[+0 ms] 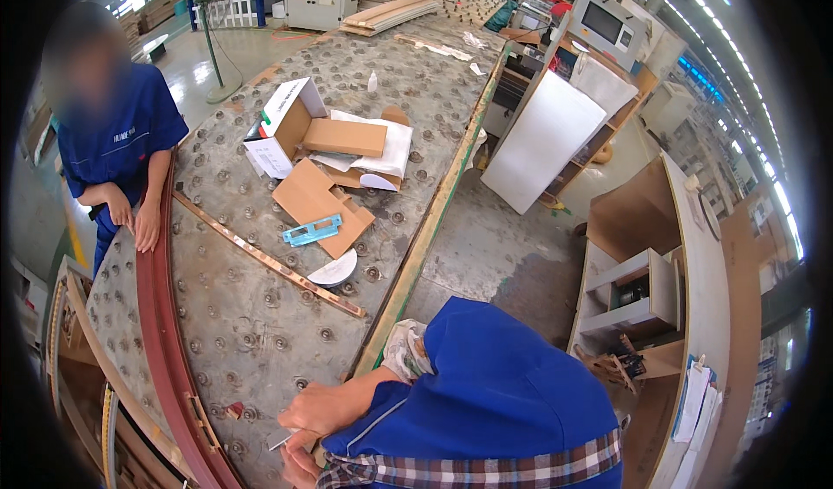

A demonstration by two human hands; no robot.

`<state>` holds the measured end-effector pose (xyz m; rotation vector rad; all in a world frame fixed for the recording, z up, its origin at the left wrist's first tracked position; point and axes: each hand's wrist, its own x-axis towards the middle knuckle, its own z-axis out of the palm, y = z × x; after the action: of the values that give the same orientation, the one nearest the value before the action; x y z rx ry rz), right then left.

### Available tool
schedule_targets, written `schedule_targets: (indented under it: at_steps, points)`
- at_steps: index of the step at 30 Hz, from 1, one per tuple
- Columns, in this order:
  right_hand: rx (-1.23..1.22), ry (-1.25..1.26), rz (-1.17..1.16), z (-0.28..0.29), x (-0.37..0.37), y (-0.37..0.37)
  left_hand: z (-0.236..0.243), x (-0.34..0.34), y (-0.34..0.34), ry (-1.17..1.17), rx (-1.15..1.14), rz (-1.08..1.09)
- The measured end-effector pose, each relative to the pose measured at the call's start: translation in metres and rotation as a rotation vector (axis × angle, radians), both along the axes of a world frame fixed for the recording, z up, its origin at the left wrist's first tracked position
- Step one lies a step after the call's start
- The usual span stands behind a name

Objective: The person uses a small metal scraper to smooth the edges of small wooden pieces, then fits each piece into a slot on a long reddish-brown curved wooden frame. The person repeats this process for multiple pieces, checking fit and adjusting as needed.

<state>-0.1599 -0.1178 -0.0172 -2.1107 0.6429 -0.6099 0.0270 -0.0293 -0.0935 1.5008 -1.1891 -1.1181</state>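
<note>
Low in the head view, my right hand (321, 408) is closed on a small flat metal piece (279, 440) just above the table. My left hand (300, 465) is bent close below it, partly cut off by the lower edge; what its fingers grip is hidden. The blue sleeve (512, 385) and a plaid band (477, 470) fill the lower middle. Beside the hands lies a small red scrap (234, 410) on the studded metal table (260, 341).
Farther up lie an open white carton (291, 116), brown cardboard pieces (325, 207), a light-blue plastic part (312, 229), a white half-disc (334, 269) and a long thin strip (269, 259). A dark red rail (165, 341) edges the left side, where a co-worker (113, 142) stands. White panels (545, 142) lean right.
</note>
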Motion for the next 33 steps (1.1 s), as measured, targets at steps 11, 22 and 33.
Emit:
schedule_targets:
  at_steps: [11,22,33]
  points:
    - [0.008,-0.024,0.014,0.002,0.002,-0.004,0.001,-0.007,-0.009,0.065,0.046,-0.034]
    - [0.103,-0.055,0.028,0.003,0.005,-0.002,0.003,-0.001,-0.012,0.081,0.086,-0.018]
    - [0.482,-0.390,-0.167,-0.007,0.009,0.001,-0.003,-0.008,-0.020,0.087,0.124,-0.064]
